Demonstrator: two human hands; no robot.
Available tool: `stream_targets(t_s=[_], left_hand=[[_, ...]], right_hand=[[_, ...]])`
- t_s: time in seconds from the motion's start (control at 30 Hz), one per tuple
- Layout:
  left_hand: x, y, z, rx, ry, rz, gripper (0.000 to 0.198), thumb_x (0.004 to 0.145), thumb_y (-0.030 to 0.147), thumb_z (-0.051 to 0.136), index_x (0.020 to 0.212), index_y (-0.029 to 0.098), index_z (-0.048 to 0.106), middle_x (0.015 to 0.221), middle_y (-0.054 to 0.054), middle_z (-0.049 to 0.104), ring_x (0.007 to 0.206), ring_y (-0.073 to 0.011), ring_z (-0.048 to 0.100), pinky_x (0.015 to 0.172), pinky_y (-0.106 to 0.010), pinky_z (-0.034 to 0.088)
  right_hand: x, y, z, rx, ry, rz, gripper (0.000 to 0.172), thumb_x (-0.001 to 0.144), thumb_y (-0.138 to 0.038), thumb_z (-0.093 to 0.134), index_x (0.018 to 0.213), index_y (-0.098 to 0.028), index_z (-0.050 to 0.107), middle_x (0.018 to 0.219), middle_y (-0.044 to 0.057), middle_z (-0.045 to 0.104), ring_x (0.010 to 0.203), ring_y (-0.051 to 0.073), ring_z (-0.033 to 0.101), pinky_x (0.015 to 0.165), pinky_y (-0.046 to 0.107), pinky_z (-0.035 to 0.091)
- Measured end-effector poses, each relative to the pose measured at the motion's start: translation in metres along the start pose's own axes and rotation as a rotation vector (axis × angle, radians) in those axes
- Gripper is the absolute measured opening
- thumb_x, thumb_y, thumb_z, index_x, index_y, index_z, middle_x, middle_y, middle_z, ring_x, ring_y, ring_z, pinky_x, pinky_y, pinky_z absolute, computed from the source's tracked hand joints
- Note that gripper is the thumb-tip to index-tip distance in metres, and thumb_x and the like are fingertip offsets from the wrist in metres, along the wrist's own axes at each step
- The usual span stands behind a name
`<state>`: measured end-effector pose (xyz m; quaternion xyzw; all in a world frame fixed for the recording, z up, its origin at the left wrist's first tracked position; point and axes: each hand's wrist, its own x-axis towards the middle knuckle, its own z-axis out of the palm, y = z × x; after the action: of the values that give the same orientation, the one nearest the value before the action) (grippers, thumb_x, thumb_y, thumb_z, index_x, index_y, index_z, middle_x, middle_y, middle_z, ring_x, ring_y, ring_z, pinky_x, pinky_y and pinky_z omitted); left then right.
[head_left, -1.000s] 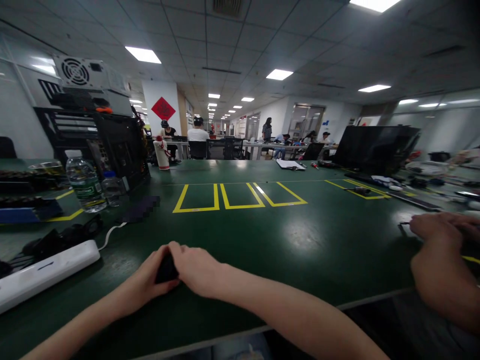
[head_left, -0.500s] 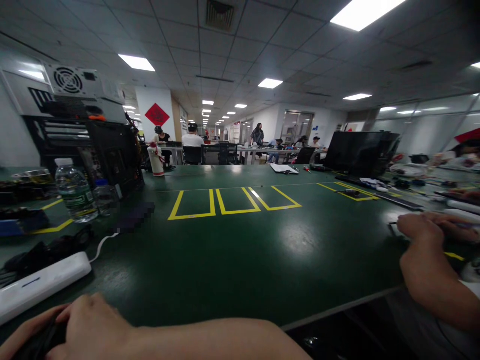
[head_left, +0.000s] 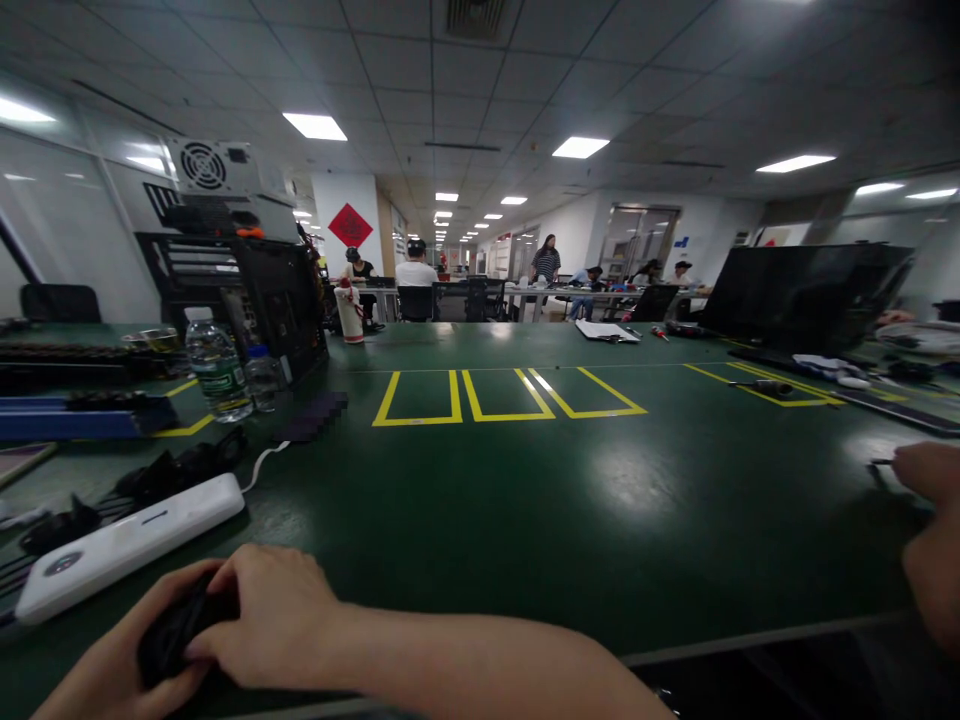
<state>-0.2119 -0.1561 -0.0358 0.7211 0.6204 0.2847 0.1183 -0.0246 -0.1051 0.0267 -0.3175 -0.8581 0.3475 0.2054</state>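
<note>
Clasping a black object [head_left: 166,640] at the near-left edge of the surface [head_left: 525,520], the left hand [head_left: 105,672] curled under it and the right hand [head_left: 262,625] closed over its top. That near the edge, a loosened grip could have dropped it off the surface, and a far-left sweep might have knocked the white strip [head_left: 127,545]. Open green room lay far and right, up to a co-worker's hand [head_left: 930,470].

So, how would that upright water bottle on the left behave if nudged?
The water bottle stands tall on a narrow base, so it may tip rather than slide. Lying down, its round body would likely roll.
</note>
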Motion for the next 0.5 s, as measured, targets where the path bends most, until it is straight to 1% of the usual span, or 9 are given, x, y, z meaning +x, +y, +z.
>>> stream_targets(t_s=[0.03, 0.1, 0.13, 0.2, 0.27, 0.37, 0.43, 0.5], left_hand=[[0.01, 0.004, 0.004, -0.042, 0.023, -0.002, 0.059, 0.062, 0.044, 0.05, 0.113, 0.054, 0.021, 0.103, 0.019, 0.055, 0.099, -0.0234, 0.052, 0.085, -0.046, 0.043], [0.036, 0.021, 0.013, -0.078, -0.003, 0.016, 0.053, 0.064, 0.037, 0.053, 0.112, 0.04, 0.03, 0.104, 0.009, 0.056, 0.097, -0.023, 0.053, 0.084, -0.042, 0.044], [0.052, 0.034, 0.018, -0.086, -0.051, 0.052, 0.052, 0.065, 0.033, 0.055, 0.112, 0.032, 0.033, 0.105, 0.004, 0.055, 0.097, -0.0228, 0.053, 0.085, -0.039, 0.043], [0.086, 0.065, 0.034, -0.117, -0.11, 0.135, 0.05, 0.066, 0.028, 0.056, 0.111, 0.022, 0.035, 0.104, -0.003, 0.054, 0.096, -0.0223, 0.053, 0.084, -0.037, 0.043], [0.121, 0.098, 0.055, -0.155, -0.129, 0.227, 0.049, 0.066, 0.027, 0.056, 0.11, 0.018, 0.036, 0.104, -0.006, 0.052, 0.096, -0.022, 0.051, 0.084, -0.036, 0.042], [0.163, 0.139, 0.092, -0.251, -0.124, 0.369, 0.053, 0.064, 0.027, 0.061, 0.11, 0.017, 0.036, 0.105, -0.006, 0.049, 0.096, -0.0207, 0.05, 0.086, -0.035, 0.04], [0.18, 0.157, 0.112, -0.28, -0.13, 0.433, 0.057, 0.063, 0.03, 0.064, 0.111, 0.018, 0.035, 0.106, -0.006, 0.048, 0.097, -0.0207, 0.049, 0.086, -0.035, 0.039], [0.186, 0.166, 0.122, -0.271, -0.141, 0.466, 0.06, 0.063, 0.033, 0.065, 0.112, 0.019, 0.034, 0.108, -0.007, 0.046, 0.098, -0.0214, 0.048, 0.085, -0.037, 0.039]], right_hand=[[0.001, 0.004, -0.006, -0.003, 0.0, -0.014, 0.044, 0.06, -0.04, 0.057, 0.098, -0.018, 0.056, 0.095, 0.008, 0.063, 0.085, 0.025, 0.06, 0.07, 0.036, 0.049], [0.001, 0.02, -0.021, -0.009, 0.03, -0.014, 0.04, 0.061, -0.034, 0.059, 0.097, -0.016, 0.057, 0.093, 0.009, 0.063, 0.085, 0.024, 0.06, 0.072, 0.035, 0.048], [0.001, 0.031, -0.031, -0.017, 0.067, -0.008, 0.038, 0.06, -0.032, 0.06, 0.094, -0.016, 0.058, 0.093, 0.008, 0.063, 0.085, 0.024, 0.059, 0.072, 0.035, 0.048], [-0.003, 0.059, -0.056, 0.027, 0.145, 0.028, 0.034, 0.06, -0.027, 0.062, 0.092, -0.017, 0.058, 0.091, 0.007, 0.063, 0.083, 0.021, 0.06, 0.072, 0.034, 0.048], [-0.012, 0.091, -0.084, 0.146, 0.228, 0.064, 0.032, 0.062, -0.019, 0.062, 0.093, -0.018, 0.055, 0.09, 0.005, 0.062, 0.082, 0.017, 0.06, 0.073, 0.031, 0.048], [-0.032, 0.133, -0.127, 0.289, 0.335, 0.126, 0.044, 0.055, -0.014, 0.067, 0.096, -0.015, 0.051, 0.091, 0.006, 0.061, 0.083, 0.016, 0.059, 0.075, 0.031, 0.048], [-0.048, 0.15, -0.148, 0.316, 0.389, 0.128, 0.04, 0.056, -0.013, 0.067, 0.093, -0.014, 0.051, 0.091, 0.006, 0.06, 0.085, 0.016, 0.059, 0.08, 0.033, 0.046], [-0.061, 0.158, -0.159, 0.337, 0.363, 0.094, 0.035, 0.06, -0.015, 0.064, 0.093, -0.015, 0.052, 0.094, 0.006, 0.059, 0.089, 0.016, 0.058, 0.084, 0.035, 0.044]])
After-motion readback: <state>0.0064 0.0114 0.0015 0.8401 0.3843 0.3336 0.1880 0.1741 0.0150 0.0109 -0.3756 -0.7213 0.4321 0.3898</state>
